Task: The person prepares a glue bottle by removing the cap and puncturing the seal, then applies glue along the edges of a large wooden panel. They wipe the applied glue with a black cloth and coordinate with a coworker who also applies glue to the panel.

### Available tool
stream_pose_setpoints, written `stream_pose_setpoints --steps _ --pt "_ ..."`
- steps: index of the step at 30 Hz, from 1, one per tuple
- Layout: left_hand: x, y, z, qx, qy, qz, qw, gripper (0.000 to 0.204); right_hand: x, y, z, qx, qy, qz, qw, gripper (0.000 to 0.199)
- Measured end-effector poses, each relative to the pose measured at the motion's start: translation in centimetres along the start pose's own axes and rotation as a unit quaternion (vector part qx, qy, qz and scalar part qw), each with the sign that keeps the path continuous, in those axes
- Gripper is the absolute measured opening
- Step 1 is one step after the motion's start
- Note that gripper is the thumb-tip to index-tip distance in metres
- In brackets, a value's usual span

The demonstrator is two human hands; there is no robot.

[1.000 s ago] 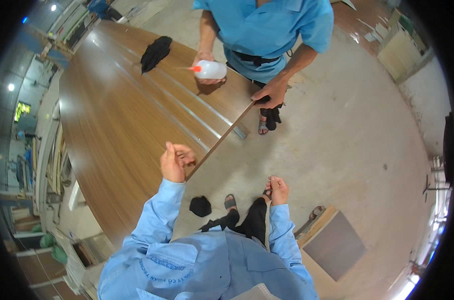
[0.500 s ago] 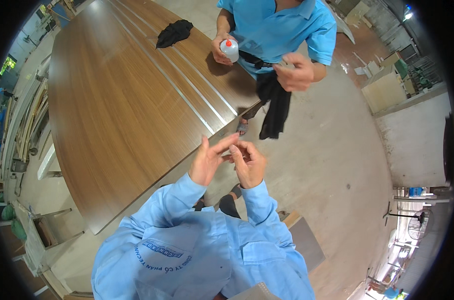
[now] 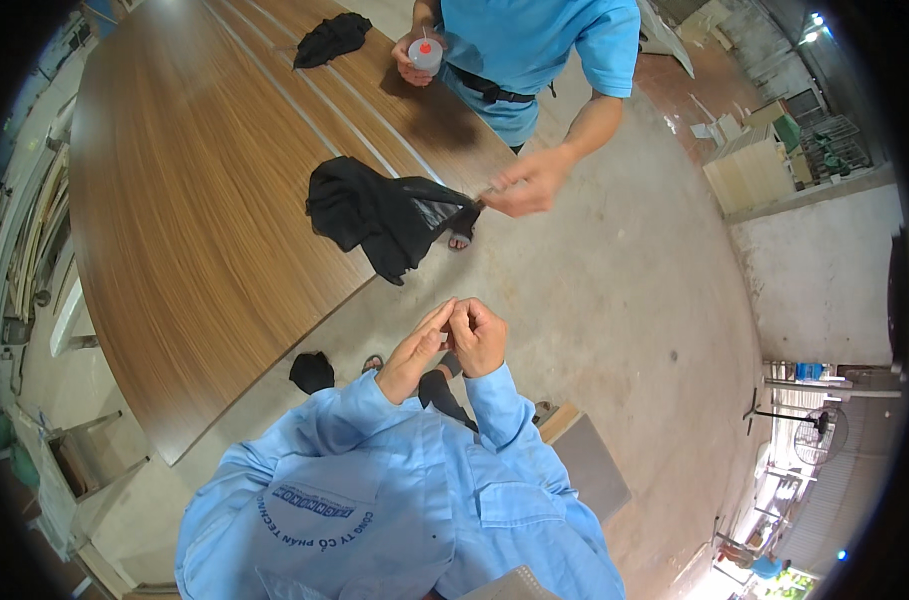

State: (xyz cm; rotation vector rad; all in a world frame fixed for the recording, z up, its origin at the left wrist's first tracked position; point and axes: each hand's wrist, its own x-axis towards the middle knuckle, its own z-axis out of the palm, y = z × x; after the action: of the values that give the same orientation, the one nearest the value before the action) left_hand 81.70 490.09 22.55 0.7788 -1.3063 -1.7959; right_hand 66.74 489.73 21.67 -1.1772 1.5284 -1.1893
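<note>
My left hand (image 3: 417, 352) and my right hand (image 3: 478, 336) meet in front of my chest, just off the corner of the wood-grain panel (image 3: 204, 220). The left has its fingers stretched out, their tips against the right hand. Curled fingers on the right hide whatever may be between them. Across the panel a co-worker in a blue shirt grips a whitish squeeze bottle (image 3: 424, 60) with a red cap. The co-worker's other hand (image 3: 527, 184), blurred, holds the end of a black cloth (image 3: 369, 212) spread over the panel's corner.
A second black cloth (image 3: 331, 41) lies on the panel's far part, by pale inlaid strips. On the floor near my feet is a black bundle (image 3: 312, 372). A grey-topped box (image 3: 586, 468) stands at my right. Long boards (image 3: 19, 230) lean at the left.
The co-worker has swung the black cloth from beside the panel onto its corner. My hands have drawn closer together, the left hand's fingers now lying against the right. The view has shifted slightly.
</note>
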Motion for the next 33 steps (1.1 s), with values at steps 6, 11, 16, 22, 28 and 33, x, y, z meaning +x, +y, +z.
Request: stream_pose_setpoints --steps 6,11,16,22,28,33 --pt "10.7 3.5 -5.2 0.538 0.143 0.266 0.787 0.067 2.6 1.3 0.1 0.042 0.048 0.041 0.997 0.021" --pt "11.4 0.3 -9.5 0.696 0.023 0.156 0.701 0.073 3.4 3.6 -0.9 0.021 0.016 0.011 1.0 0.022" --pt "4.6 0.8 -11.4 0.706 0.04 0.108 0.698 0.073 -0.3 8.2 -3.0 0.012 0.031 0.075 0.997 0.022" --pt "12.7 0.7 -8.3 0.712 0.032 0.157 0.684 0.072 -1.2 11.7 -2.9 0.022 -0.017 0.125 0.992 0.021" --pt "12.9 0.7 -9.6 0.713 0.001 0.152 0.685 0.067 -0.8 11.3 -2.2 0.014 -0.06 0.106 0.992 0.021" --pt "5.0 3.0 -12.1 0.719 0.066 0.095 0.685 0.085 -3.1 13.1 -4.3 0.037 -0.034 0.137 0.989 0.021"
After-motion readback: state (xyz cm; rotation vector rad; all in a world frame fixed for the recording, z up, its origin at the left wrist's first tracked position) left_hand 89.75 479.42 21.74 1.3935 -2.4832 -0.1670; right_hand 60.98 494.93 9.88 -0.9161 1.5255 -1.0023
